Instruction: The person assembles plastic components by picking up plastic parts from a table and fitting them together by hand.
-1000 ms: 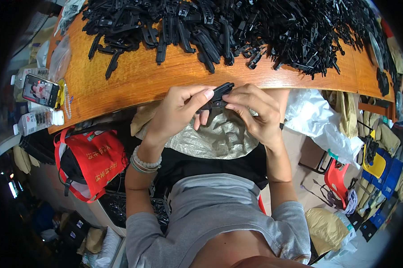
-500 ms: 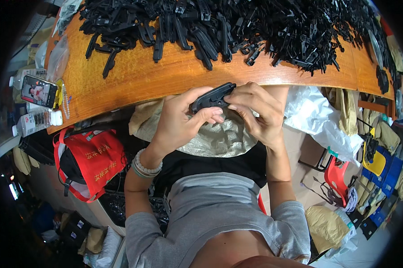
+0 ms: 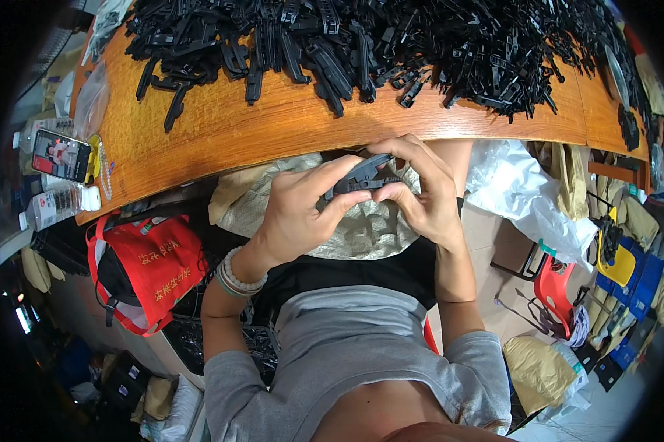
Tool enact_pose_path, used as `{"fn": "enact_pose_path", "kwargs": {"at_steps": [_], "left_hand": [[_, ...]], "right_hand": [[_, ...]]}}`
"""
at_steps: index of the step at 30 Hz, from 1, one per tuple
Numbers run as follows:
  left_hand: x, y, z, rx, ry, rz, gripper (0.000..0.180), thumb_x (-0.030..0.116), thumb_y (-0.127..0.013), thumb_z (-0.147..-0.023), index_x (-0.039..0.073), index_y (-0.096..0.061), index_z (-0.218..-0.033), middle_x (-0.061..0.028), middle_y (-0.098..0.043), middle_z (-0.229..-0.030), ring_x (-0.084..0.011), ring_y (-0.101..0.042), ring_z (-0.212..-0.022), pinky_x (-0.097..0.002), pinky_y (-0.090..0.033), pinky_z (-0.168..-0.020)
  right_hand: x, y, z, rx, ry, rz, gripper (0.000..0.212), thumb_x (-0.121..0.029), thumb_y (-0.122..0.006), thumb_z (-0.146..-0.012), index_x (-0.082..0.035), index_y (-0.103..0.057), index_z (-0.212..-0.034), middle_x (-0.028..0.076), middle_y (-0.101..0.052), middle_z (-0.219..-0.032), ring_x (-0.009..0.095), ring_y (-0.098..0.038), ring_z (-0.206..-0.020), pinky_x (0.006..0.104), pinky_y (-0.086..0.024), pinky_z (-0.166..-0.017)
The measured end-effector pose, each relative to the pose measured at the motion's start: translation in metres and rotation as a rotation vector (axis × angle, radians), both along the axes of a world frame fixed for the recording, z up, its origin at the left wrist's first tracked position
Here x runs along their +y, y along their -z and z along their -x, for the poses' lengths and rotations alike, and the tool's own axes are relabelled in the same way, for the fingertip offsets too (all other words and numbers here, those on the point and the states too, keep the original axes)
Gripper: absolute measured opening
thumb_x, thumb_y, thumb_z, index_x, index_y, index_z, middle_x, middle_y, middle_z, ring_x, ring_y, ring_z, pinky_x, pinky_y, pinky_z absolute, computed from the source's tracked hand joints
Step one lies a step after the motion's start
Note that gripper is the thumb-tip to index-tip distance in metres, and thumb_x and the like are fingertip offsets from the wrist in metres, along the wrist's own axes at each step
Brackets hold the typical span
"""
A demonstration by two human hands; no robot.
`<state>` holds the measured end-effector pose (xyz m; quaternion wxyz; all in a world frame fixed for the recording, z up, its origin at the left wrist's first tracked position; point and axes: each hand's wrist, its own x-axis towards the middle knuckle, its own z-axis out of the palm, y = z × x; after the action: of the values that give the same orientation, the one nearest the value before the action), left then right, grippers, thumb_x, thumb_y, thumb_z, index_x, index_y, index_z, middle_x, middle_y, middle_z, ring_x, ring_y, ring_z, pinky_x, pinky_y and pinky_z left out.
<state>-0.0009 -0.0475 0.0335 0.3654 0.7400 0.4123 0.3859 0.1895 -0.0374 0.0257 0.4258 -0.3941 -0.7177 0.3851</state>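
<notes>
Between both hands is a black plastic part (image 3: pixel 363 178), long and narrow with a ridged edge, held just off the table's near edge above my lap. My left hand (image 3: pixel 302 202) grips its left end between thumb and fingers. At its right end, my right hand (image 3: pixel 427 184) pinches it with the thumb below and the index finger over the top. The fingers cover both ends of the part. Beneath the hands a pale woven sack (image 3: pixel 369 232) lies across my lap.
A wooden table (image 3: pixel 162 151) bears a pile of long black plastic parts (image 3: pixel 273 44) and a heap of smaller black pieces (image 3: pixel 494 66). A phone (image 3: pixel 61 155) and a clear bottle (image 3: pixel 55 206) are at its left edge. A red bag (image 3: pixel 155 265) hangs lower left; white plastic sheeting (image 3: pixel 520 188) lies right.
The black part has been turned so its ridged edge shows. My right thumb and fingers have shifted from its face to gripping its right end.
</notes>
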Motion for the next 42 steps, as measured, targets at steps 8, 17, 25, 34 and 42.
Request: {"fn": "enact_pose_path", "kwargs": {"at_steps": [8, 17, 25, 34, 42], "left_hand": [[0.0, 0.002, -0.002, 0.037, 0.003, -0.098, 0.038, 0.004, -0.075, -0.071, -0.006, -0.059, -0.104, -0.0181, -0.066, -0.086, -0.0254, -0.068, -0.071, -0.0305, -0.051, -0.057], [0.0, 0.005, -0.002, 0.041, 0.014, -0.09, 0.034, 0.006, -0.074, -0.073, -0.005, -0.06, -0.101, -0.017, -0.066, -0.08, -0.0244, -0.066, -0.064, -0.0308, -0.05, -0.054], [0.002, 0.009, -0.002, -0.014, 0.022, -0.047, 0.031, 0.005, -0.073, -0.074, -0.003, -0.061, -0.101, -0.0166, -0.066, -0.079, -0.0255, -0.066, -0.065, -0.0313, -0.049, -0.055], [0.018, 0.003, 0.02, 0.119, 0.122, -0.04, 0.021, 0.009, -0.069, -0.078, 0.0, -0.064, -0.097, -0.0133, -0.066, -0.079, -0.0248, -0.065, -0.065, -0.0317, -0.049, -0.057], [0.07, 0.021, 0.01, 0.35, -0.1, -0.388, 0.022, -0.007, -0.059, -0.076, -0.001, -0.063, -0.096, -0.0129, -0.057, -0.083, -0.0252, -0.061, -0.068, -0.033, -0.048, -0.059]], "right_hand": [[-0.005, 0.006, 0.0, 0.105, 0.011, 0.157, 0.036, -0.009, -0.072, -0.074, 0.001, -0.059, -0.106, 0.009, -0.06, -0.091, 0.017, -0.061, -0.08, 0.0282, -0.048, -0.068], [-0.007, 0.005, -0.003, 0.049, 0.017, 0.187, 0.029, -0.006, -0.071, -0.073, 0.002, -0.062, -0.1, 0.01, -0.062, -0.088, 0.019, -0.061, -0.08, 0.0291, -0.047, -0.071], [-0.009, 0.015, 0.001, 0.028, 0.093, 0.104, 0.026, -0.002, -0.072, -0.07, 0.002, -0.064, -0.095, 0.01, -0.065, -0.085, 0.023, -0.061, -0.078, 0.0306, -0.047, -0.07], [-0.019, 0.025, 0.016, 0.101, 0.064, 0.286, 0.031, -0.004, -0.069, -0.077, 0.0, -0.061, -0.106, 0.011, -0.058, -0.083, 0.02, -0.056, -0.071, 0.0313, -0.046, -0.066], [0.018, 0.015, 0.003, -0.257, 0.384, -0.243, 0.028, 0.01, -0.058, -0.07, -0.001, -0.061, -0.096, 0.015, -0.058, -0.088, 0.031, -0.059, -0.079, 0.0369, -0.047, -0.071]]}}
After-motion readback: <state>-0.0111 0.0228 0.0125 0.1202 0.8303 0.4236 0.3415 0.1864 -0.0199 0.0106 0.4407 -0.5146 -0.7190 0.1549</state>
